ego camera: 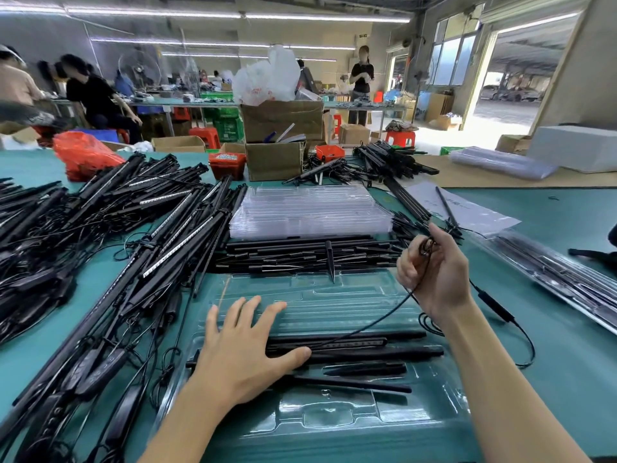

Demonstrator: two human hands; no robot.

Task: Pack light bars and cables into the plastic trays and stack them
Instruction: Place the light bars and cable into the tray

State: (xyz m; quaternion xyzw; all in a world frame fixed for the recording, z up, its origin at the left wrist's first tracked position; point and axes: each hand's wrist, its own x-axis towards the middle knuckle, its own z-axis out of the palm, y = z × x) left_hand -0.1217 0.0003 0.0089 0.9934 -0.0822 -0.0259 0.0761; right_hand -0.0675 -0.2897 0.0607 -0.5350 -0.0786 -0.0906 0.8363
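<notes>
a: why is your left hand (245,354) flat, fingers spread?

b: you're pinning the slim black light bars (354,345) in the clear moulded plastic tray (334,426) in front of you, so they likely stay seated.

a: and your right hand (434,275)?

b: raised just right of that, fingers curled, pinching the thin black cable (377,320), probably gathering slack before tucking it in. finished trays (551,272) lie farther right.

My one head-worn wide-angle view looks forward and down, close over my left hand (245,354), right hand (434,272) and the tray (350,416) on the green table (551,329), the far hall perhaps distorted.
</notes>
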